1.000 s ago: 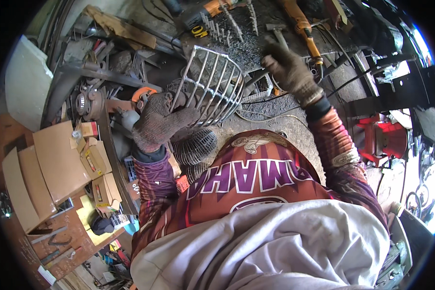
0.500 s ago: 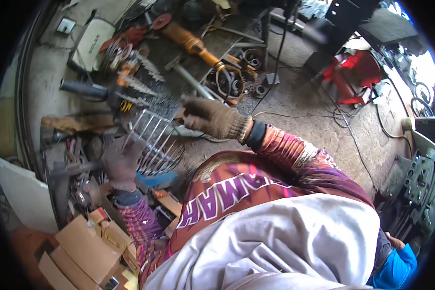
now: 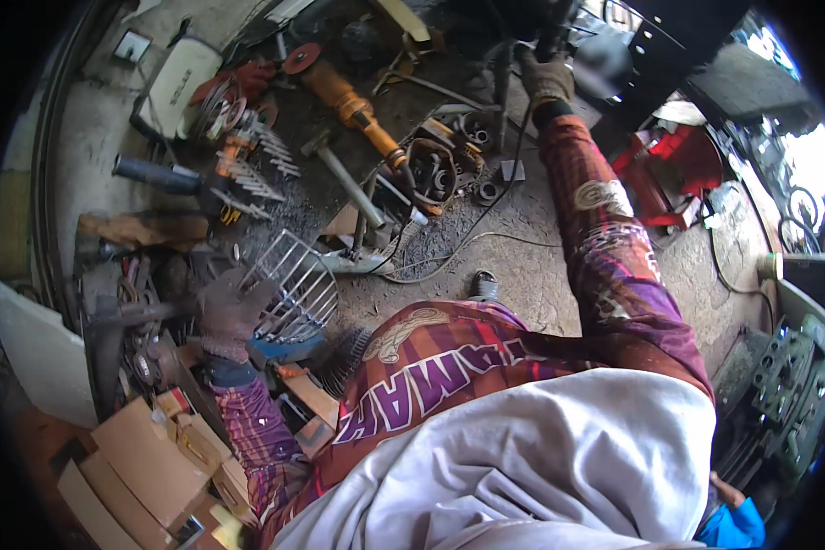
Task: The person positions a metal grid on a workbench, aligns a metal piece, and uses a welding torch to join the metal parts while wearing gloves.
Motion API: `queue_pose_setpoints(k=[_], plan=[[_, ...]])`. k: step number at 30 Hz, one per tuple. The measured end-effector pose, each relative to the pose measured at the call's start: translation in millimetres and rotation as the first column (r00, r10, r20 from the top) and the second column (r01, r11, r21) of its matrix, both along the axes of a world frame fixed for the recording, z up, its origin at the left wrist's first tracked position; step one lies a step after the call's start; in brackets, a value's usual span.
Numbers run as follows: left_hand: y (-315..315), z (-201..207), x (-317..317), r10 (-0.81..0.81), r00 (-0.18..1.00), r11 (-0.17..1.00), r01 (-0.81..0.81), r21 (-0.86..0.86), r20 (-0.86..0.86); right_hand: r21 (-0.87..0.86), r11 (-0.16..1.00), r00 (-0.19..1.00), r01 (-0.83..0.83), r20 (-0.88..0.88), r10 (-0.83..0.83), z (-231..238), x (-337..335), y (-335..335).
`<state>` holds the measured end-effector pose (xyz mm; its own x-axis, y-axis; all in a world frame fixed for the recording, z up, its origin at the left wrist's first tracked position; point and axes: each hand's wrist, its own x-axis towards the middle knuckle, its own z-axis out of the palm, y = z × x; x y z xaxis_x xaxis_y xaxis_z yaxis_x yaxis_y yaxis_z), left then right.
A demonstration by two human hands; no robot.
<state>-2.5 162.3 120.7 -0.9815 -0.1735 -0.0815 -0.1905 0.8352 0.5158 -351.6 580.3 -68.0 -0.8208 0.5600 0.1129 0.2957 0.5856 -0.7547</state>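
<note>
My gloved left hand (image 3: pixel 232 310), smeared by motion, is closed at the near left edge of a metal wire rack (image 3: pixel 293 284). Thin parallel bars make up the rack, and it is tilted above a blue surface (image 3: pixel 286 348). The glove hides part of its edge. My right arm reaches far forward, and its brown-gloved hand (image 3: pixel 548 78) is wrapped around a dark upright bar (image 3: pixel 555 35) beside a large black metal frame (image 3: pixel 665 46). What the bar belongs to cannot be made out.
An orange angle grinder (image 3: pixel 344 96) and a hammer (image 3: pixel 344 179) lie ahead. A container of metal rings (image 3: pixel 435 174) stands near a cable (image 3: pixel 486 235) on the floor. Red metal guards (image 3: pixel 674 170) are at right. Cardboard boxes (image 3: pixel 151 467) sit at near left; a blue-sleeved person (image 3: pixel 733 522) is at lower right.
My right hand has swung forward and right, from beside the rack to the dark bar. My left hand stays at the rack, which appears slightly turned.
</note>
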Motion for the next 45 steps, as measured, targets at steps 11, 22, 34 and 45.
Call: queue_pose_setpoints(k=[11,22,34,45], plan=[[0.0,12.5,11.4,0.088,0.99,0.994,-0.094,0.05,0.11,0.18,0.983,0.948,-0.036,-0.305,0.091,-23.3,-44.7,19.2],[-53.5,12.8,-10.4,0.069,0.953,0.998,-0.065,-0.023,0.294,0.284,0.779,0.71,-0.56,-0.319,0.627,28.7,26.5,102.3],[-131.2,0.0,-61.9,-0.326,0.888,0.914,0.383,-0.131,0.325,-0.221,0.817,0.829,-0.532,-0.334,0.449,118.7,268.9,-106.8],[-110.4,-37.9,-126.1,-0.602,0.744,0.685,0.667,-0.291,0.288,-0.596,0.725,0.938,-0.346,-0.238,0.251,72.3,366.7,-133.1]])
